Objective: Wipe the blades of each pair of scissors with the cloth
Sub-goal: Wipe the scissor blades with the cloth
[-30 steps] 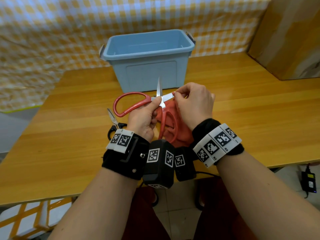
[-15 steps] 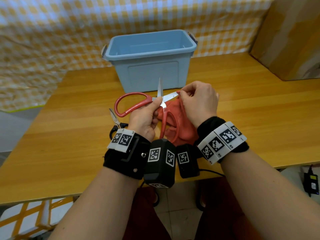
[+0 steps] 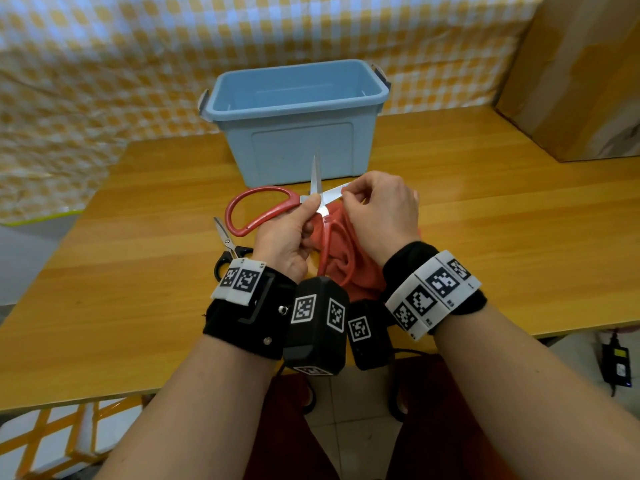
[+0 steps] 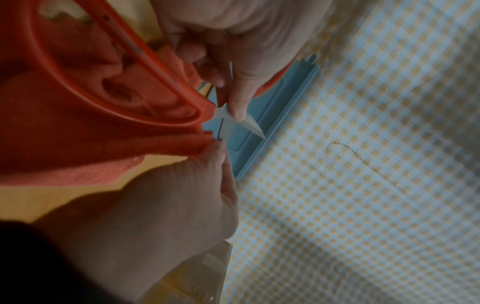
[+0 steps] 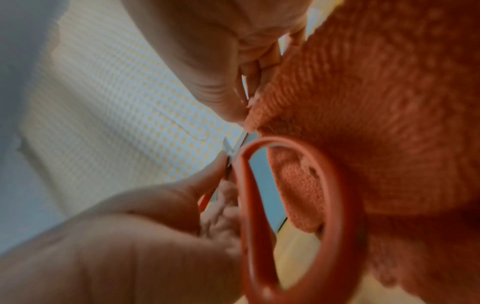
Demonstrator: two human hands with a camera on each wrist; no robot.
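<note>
Red-handled scissors are held above the table with the blades spread wide, one blade pointing up and the other to the right. My left hand grips them at the pivot, thumb on the metal. My right hand pinches an orange-red cloth around the right-pointing blade, near its tip. The cloth hangs down behind one handle loop. In the left wrist view the bare blade sticks out past my thumb. A second, black-handled pair of scissors lies shut on the table left of my left wrist.
A light blue plastic bin stands just behind the hands. A cardboard box stands at the far right. The wooden table ends close to my body, and a checked cloth hangs behind it.
My right hand slid the cloth outward along the right-pointing blade, then came back a little toward the pivot. The left hand kept its hold on the scissors.
</note>
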